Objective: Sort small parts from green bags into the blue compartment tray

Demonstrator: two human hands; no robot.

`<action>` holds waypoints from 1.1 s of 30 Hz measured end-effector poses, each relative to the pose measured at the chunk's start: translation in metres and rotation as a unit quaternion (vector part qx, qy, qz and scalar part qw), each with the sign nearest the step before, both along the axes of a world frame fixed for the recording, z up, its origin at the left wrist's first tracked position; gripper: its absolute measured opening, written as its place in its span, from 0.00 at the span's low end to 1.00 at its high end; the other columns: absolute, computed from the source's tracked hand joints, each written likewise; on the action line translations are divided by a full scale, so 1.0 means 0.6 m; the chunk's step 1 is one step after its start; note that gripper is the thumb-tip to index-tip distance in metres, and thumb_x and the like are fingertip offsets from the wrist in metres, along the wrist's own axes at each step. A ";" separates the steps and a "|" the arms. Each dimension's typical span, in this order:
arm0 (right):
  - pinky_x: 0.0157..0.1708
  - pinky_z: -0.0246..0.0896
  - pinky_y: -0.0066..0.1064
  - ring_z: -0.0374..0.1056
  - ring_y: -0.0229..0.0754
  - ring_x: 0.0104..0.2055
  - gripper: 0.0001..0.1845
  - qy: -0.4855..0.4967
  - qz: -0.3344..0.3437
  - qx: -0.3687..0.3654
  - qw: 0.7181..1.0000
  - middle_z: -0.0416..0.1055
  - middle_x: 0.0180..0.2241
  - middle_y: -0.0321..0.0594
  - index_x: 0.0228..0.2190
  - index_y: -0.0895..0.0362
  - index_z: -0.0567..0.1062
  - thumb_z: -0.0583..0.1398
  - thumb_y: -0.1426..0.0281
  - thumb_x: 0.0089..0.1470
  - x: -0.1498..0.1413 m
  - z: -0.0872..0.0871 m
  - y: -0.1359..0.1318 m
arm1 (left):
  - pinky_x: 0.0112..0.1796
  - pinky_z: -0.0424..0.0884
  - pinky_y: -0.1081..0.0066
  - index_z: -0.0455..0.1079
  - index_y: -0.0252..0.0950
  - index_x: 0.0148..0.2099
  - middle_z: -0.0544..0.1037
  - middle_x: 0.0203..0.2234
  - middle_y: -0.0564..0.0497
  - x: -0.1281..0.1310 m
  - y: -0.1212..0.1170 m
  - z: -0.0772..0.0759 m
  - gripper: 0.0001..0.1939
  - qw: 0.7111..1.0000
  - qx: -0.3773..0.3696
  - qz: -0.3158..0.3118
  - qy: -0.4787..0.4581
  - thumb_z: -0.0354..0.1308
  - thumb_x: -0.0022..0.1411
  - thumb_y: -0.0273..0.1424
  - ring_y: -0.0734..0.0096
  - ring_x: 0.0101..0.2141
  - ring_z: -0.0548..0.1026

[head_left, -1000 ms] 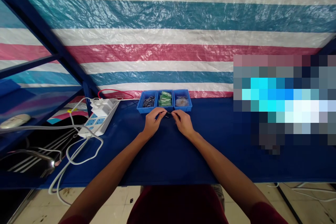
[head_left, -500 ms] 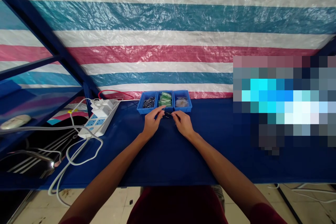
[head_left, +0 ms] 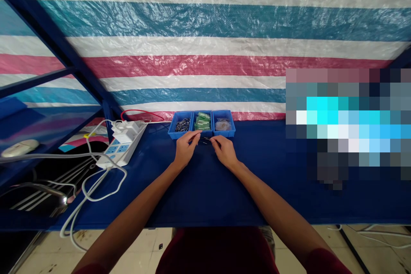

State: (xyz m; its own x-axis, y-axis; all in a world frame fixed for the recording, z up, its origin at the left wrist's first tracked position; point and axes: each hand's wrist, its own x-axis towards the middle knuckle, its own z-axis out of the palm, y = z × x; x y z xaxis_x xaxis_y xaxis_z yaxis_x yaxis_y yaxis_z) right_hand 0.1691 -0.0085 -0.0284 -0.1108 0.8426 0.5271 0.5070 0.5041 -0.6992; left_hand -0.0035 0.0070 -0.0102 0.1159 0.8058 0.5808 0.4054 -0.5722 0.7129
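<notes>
My left hand (head_left: pixel 185 149) and my right hand (head_left: pixel 224 150) face each other just in front of three small blue bins, with their fingers pinched together. Between the fingertips lie thin, dark, pin-like pieces (head_left: pixel 204 141) with light glints, too small to name. The right fingertips touch an end of one; what sits inside the left pinch is hidden. Behind my hands, the left bin (head_left: pixel 172 134) contains many small black-and-silver parts (head_left: pixel 183 125). Green flat pieces (head_left: pixel 202 121) fill the middle bin (head_left: pixel 207 132), and translucent pale pieces (head_left: pixel 222 124) lie in the right bin (head_left: pixel 228 133).
A white power strip (head_left: pixel 123 147) with plugged-in adapters stands on the blue table (head_left: pixel 208 192) at the left. White cables (head_left: pixel 84 186) loop over the front edge. A mouse (head_left: pixel 19 148) rests on the left shelf. Striped sheeting (head_left: pixel 205 47) hangs behind; a pixelated area covers the right.
My left hand has shifted very slightly left, and its fingers have moved a little at the tips. My right hand stays nearly in place.
</notes>
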 end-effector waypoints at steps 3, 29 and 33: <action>0.37 0.61 0.31 0.69 0.42 0.33 0.15 0.001 0.001 0.001 1.000 0.73 0.31 0.41 0.34 0.56 0.75 0.50 0.66 0.62 0.000 -0.002 0.000 | 0.34 0.71 0.72 0.75 0.37 0.46 0.74 0.30 0.51 0.001 0.002 -0.005 0.14 1.000 -0.006 -0.021 -0.021 0.60 0.59 0.36 0.72 0.30 0.73; 0.37 0.61 0.31 0.69 0.42 0.34 0.15 0.000 0.002 -0.003 1.000 0.73 0.31 0.41 0.33 0.56 0.75 0.51 0.66 0.62 -0.001 -0.004 0.000 | 0.41 0.73 0.68 0.75 0.35 0.37 0.80 0.33 0.48 0.003 -0.002 -0.003 0.12 0.999 0.037 -0.023 0.006 0.53 0.65 0.35 0.68 0.35 0.77; 0.37 0.61 0.30 0.68 0.41 0.33 0.15 -0.005 -0.001 -0.005 1.000 0.73 0.30 0.41 0.33 0.56 0.75 0.50 0.65 0.62 -0.001 -0.005 0.001 | 0.34 0.74 0.71 0.75 0.35 0.41 0.78 0.28 0.50 0.004 -0.001 -0.006 0.12 1.000 0.013 -0.023 -0.016 0.52 0.65 0.36 0.72 0.28 0.76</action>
